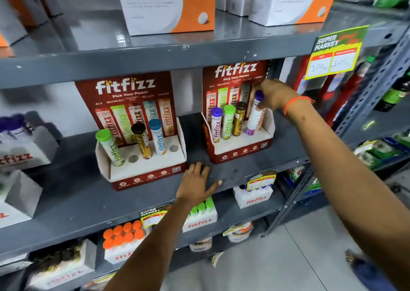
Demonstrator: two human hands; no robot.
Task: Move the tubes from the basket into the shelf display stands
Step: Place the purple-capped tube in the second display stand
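Two red fitfizz display stands sit on a grey shelf. The right stand holds a purple-capped, a green-capped and a brown-capped tube. My right hand grips the cap end of another purple-capped tube, whose base sits tilted at the stand's fourth slot. The left stand holds a green-capped tube, a brown-capped tube and a blue-capped tube, with two round slots vacant. My left hand lies flat on the shelf between the stands, fingers spread. No basket is visible.
Orange and white vizinc boxes stand on the shelf above. A yellow price tag hangs from that shelf's edge. White fitfizz boxes with green-capped and orange-capped tubes sit on lower shelves. A perforated metal upright borders the right.
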